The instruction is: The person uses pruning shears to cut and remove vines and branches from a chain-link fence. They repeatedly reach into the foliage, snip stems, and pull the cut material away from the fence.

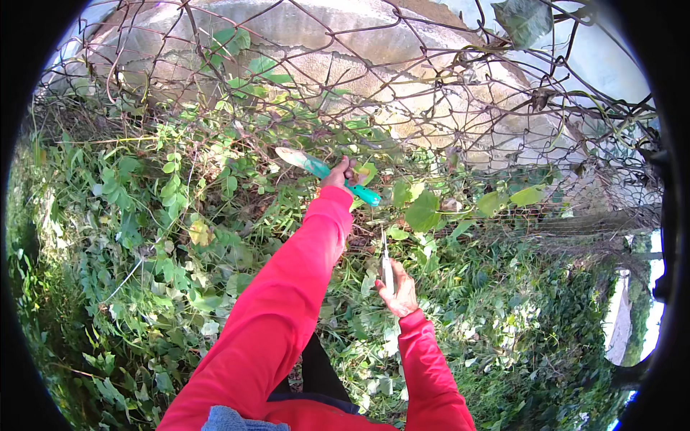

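My left hand (pixel 338 175), in a red sleeve, is closed around a teal hand tool (pixel 318 168). Its broad, pale, dirt-marked end points up and left, and its rounded teal end sticks out below the hand at right. A yellow-green leaf (pixel 365 173) lies against the fingers. Lower and to the right, my right hand (pixel 399 291) holds a slim, light-coloured pointed tool (pixel 386 264) upright between thumb and fingers; its exact kind cannot be told. Its thin dark tip reaches the stems near a broad green leaf (pixel 422 211).
A rusty chain-link fence (pixel 372 64) with dry vines crosses the top, before a weathered concrete base (pixel 323 32). Leafy vines and weeds (pixel 178 280) cover the ground on both sides. A thin pale stem (pixel 126 277) slants at left. My dark-clad leg (pixel 323 372) shows below.
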Motion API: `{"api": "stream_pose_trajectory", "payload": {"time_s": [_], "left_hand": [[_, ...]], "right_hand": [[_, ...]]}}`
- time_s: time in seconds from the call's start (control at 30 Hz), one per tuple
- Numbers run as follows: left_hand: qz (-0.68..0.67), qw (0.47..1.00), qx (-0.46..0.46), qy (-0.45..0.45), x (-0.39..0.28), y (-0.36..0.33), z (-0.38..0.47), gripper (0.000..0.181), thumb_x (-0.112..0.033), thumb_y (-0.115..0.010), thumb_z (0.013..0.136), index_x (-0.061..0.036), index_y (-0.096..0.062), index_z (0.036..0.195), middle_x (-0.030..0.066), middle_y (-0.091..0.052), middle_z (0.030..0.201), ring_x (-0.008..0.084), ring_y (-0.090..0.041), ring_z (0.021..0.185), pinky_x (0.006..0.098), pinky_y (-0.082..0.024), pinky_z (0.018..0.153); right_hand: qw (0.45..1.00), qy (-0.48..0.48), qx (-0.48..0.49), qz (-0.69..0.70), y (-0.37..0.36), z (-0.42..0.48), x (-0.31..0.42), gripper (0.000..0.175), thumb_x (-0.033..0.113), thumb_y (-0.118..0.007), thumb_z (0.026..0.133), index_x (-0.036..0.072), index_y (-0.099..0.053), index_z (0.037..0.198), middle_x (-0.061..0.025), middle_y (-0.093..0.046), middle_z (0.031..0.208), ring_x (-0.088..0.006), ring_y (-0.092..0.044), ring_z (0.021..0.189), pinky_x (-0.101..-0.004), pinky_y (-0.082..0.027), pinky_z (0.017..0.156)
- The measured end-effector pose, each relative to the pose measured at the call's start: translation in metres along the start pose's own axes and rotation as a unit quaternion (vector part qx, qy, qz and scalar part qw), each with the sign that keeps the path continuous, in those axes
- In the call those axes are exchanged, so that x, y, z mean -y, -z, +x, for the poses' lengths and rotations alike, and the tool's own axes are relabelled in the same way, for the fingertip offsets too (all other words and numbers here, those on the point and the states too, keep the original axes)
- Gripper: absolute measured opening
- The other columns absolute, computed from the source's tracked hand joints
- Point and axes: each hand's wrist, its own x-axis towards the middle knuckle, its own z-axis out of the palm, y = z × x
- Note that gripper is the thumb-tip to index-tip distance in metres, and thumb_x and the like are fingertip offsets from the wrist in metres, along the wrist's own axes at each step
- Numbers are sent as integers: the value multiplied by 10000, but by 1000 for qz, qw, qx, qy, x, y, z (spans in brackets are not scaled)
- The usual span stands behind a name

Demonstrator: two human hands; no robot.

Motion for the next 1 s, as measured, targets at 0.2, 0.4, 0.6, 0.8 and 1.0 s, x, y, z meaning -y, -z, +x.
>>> {"api": "stream_pose_trajectory", "payload": {"time_s": [0.2, 0.4, 0.6, 0.8, 1.0], "left_hand": [[-50, 996, -63, -30, -1, -16, -6, 199, -211, -621, 786, -28, -577, 722, -27, -352, 507, 106, -401, 469, 265, -455, 468], [-68, 995, -57, -54, -4, -18, -9, 91, -96, -558, 803, -22, -538, 851, 83, -562, 776, 179, -521, 595, 304, -475, 526], [4, 994, -74, -76, -4, -13, -5, 113, -76, -546, 777, 22, -498, 803, 113, -536, 687, 234, -535, 504, 350, -508, 475], [74, 977, -157, -124, 2, -6, -21, 178, -98, -581, 740, 29, -461, 775, 118, -519, 649, 240, -525, 467, 374, -493, 409], [37, 998, -10, -48, -9, 37, -48, 144, -122, -573, 771, -3, -529, 839, 68, -510, 607, 131, -415, 404, 252, -335, 371]], "right_hand": [[938, 249, -65, -232, 59, 98, 54, 613, 255, -633, 626, 8, -422, 1146, -192, -507, 1037, -363, -508, 925, -412, -424, 797], [887, 274, -55, -368, 107, 169, 106, 643, 250, -631, 585, 46, -400, 1150, -180, -474, 1006, -344, -492, 927, -402, -427, 778], [882, 290, -31, -371, 113, 181, 106, 628, 240, -638, 571, 47, -407, 1122, -177, -470, 1000, -344, -492, 922, -397, -426, 787], [882, 287, -31, -371, 112, 186, 106, 579, 220, -642, 569, 50, -421, 1077, -159, -472, 990, -334, -485, 928, -398, -433, 774], [879, 297, -41, -371, 110, 189, 108, 534, 210, -641, 575, 47, -432, 1038, -147, -477, 967, -333, -482, 926, -408, -439, 755]]}}
